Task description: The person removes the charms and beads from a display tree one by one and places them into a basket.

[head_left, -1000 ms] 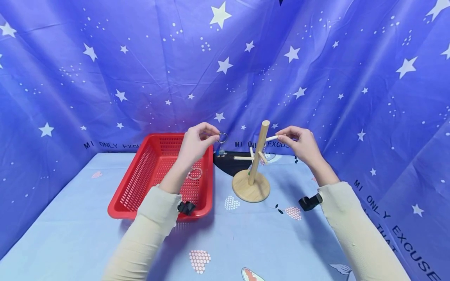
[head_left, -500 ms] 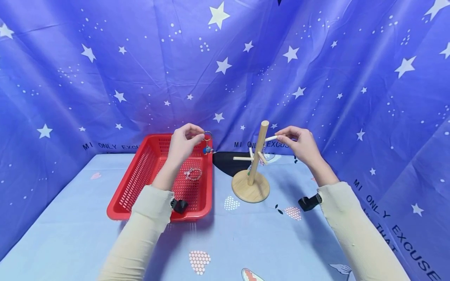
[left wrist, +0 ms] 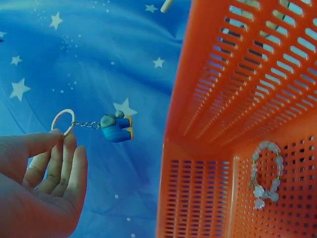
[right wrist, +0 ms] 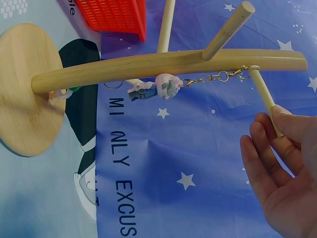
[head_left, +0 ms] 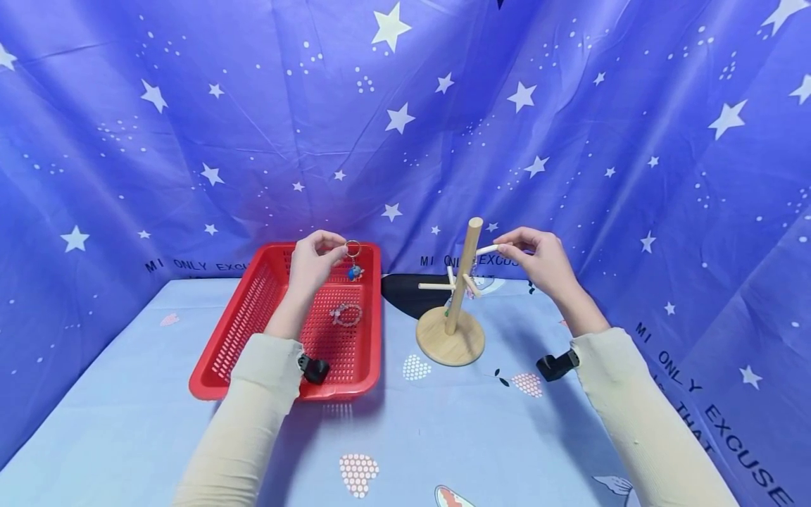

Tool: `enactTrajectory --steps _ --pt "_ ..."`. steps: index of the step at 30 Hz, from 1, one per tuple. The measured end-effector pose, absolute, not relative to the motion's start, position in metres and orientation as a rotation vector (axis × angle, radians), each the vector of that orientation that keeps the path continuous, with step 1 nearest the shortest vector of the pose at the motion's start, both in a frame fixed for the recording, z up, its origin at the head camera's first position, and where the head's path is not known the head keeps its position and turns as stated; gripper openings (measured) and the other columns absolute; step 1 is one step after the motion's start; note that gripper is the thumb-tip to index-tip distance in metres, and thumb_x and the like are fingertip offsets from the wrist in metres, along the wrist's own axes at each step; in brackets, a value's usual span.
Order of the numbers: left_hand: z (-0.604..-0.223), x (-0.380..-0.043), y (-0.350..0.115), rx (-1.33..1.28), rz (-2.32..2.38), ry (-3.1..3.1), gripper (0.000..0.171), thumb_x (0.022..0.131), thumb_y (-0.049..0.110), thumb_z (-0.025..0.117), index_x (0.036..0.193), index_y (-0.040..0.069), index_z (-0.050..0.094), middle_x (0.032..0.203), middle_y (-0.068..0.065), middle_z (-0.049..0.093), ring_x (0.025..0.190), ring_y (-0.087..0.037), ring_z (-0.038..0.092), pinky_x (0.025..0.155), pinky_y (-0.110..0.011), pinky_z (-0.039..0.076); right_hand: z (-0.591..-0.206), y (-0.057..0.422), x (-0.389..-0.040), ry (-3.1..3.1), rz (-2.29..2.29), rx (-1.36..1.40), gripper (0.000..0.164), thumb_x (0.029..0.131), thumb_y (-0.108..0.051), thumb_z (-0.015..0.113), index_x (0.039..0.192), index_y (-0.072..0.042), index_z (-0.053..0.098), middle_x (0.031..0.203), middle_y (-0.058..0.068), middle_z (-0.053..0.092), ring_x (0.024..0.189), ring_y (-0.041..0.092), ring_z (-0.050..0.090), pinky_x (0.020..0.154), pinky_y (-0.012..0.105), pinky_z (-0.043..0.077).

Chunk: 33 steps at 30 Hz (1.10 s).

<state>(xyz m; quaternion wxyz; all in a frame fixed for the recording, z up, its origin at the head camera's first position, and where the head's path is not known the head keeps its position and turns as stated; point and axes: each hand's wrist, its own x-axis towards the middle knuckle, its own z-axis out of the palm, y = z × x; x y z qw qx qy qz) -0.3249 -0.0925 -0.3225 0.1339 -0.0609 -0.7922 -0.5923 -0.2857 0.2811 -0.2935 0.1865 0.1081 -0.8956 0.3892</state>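
Observation:
My left hand [head_left: 312, 264] pinches the metal ring of a keychain [left wrist: 116, 128] between thumb and fingers. Its short chain and blue-and-grey figure charm [head_left: 355, 272] dangle over the back part of the red basket [head_left: 374, 338]. With thumb and fingertips my right hand [head_left: 538, 257] pinches the end of an upper peg [right wrist: 265, 94] on a wooden peg stand [head_left: 461, 289]. From that peg hangs another keychain [right wrist: 168, 85] with a pink-and-grey figure. Farther down the stand, near its round base, a ring and a small green-and-clear piece [right wrist: 69, 92] show, partly hidden behind the post.
A pale beaded bracelet [head_left: 347, 315] lies on the basket's floor. The stand's round base [head_left: 450, 341] rests on the light blue patterned cloth [head_left: 412, 436], right of the basket. A purple star-printed curtain [head_left: 405, 141] rises behind.
My left hand has moved left with the keychain, from the gap between basket and stand to over the basket. My right hand stays on the peg.

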Motion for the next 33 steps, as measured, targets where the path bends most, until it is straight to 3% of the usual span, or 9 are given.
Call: enactTrajectory --steps 9,12,15,22,27,33 --pt "-0.340 -0.335 -0.106 -0.060 -1.712 -2.294 0.019 0.092 0.007 0.068 0.108 -0.003 0.068 0.103 -0.017 0.073 0.071 0.002 0.065 0.069 -0.015 0.057 -0.292 0.280 -0.285 -2.522 1.103 0.308 0.023 0.098 -0.023 0.064 0.109 -0.006 0.073 0.101 0.017 0.073 0.077 -0.005 0.061 0.059 0.020 0.042" --pt "-0.348 -0.338 -0.112 -0.010 -1.700 -2.325 0.019 0.093 0.008 0.068 0.109 -0.001 0.069 0.102 -0.014 0.073 0.072 0.001 0.065 0.073 -0.018 0.059 -0.292 0.280 -0.286 -2.523 1.099 0.308 0.022 0.098 -0.023 0.064 0.109 -0.006 0.073 0.100 0.017 0.073 0.076 -0.005 0.061 0.058 0.021 0.041" --pt "-0.352 -0.341 -0.116 0.025 -1.688 -2.349 0.020 0.093 0.009 0.067 0.110 -0.001 0.069 0.100 -0.013 0.073 0.078 -0.007 0.069 0.083 -0.031 0.061 -0.292 0.281 -0.285 -2.524 1.098 0.304 0.022 0.098 -0.024 0.064 0.109 -0.006 0.073 0.100 0.017 0.073 0.076 -0.004 0.061 0.057 0.021 0.040" --pt "-0.362 -0.349 -0.126 0.059 -1.517 -2.470 0.018 0.093 0.010 0.068 0.108 0.000 0.070 0.087 -0.006 0.071 0.079 -0.015 0.071 0.066 -0.016 0.055 -0.292 0.281 -0.285 -2.528 1.096 0.304 0.023 0.098 -0.024 0.063 0.109 -0.006 0.072 0.101 0.018 0.073 0.076 -0.004 0.061 0.056 0.022 0.040" --pt "-0.370 -0.351 -0.133 0.053 -1.431 -2.650 0.020 0.094 0.008 0.065 0.112 0.000 0.070 0.102 -0.019 0.073 0.096 -0.033 0.071 0.068 -0.023 0.055 -0.292 0.281 -0.285 -2.529 1.096 0.308 0.023 0.098 -0.024 0.063 0.109 -0.005 0.073 0.101 0.018 0.073 0.076 -0.004 0.061 0.055 0.022 0.039" --pt "-0.377 -0.356 -0.139 0.071 -1.336 -2.868 0.023 0.095 0.009 0.062 0.115 0.001 0.070 0.105 -0.019 0.073 0.082 -0.023 0.065 0.063 -0.023 0.047 -0.292 0.280 -0.285 -2.528 1.101 0.308 0.023 0.098 -0.024 0.063 0.109 -0.005 0.073 0.101 0.018 0.073 0.076 -0.003 0.061 0.055 0.022 0.039"
